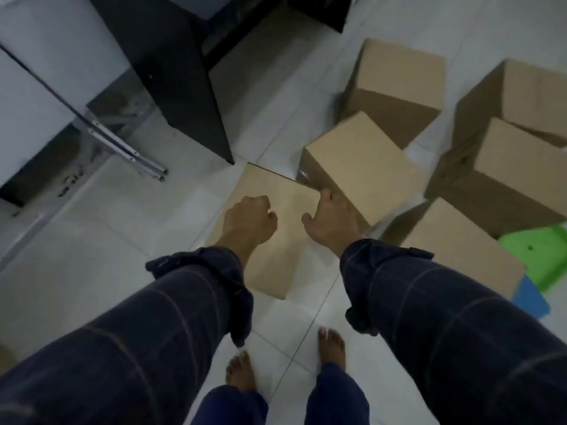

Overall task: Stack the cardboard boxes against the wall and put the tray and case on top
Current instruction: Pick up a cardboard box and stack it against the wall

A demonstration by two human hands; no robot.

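Pale glossy floor tiles (107, 228) spread under us, with a black cabinet panel (171, 78) rising at the far left. We reach both arms, in dark checked sleeves with rolled cuffs, down toward a plain brown cardboard box (277, 240) with flat matte faces that stands on the tiles just ahead of our bare feet (331, 348). Our left hand (250, 220) hangs over the box's top with fingers curled into a loose fist, gripping nothing. Our right hand (329, 219) sits at the box's far right corner, fingers bent over the edge; whether they truly grip it we cannot tell. Five more brown cardboard boxes (362, 167) lie scattered on the right, touching or overlapping. Beside the nearest, a green plastic piece (540, 256) rests over something blue (534, 302).
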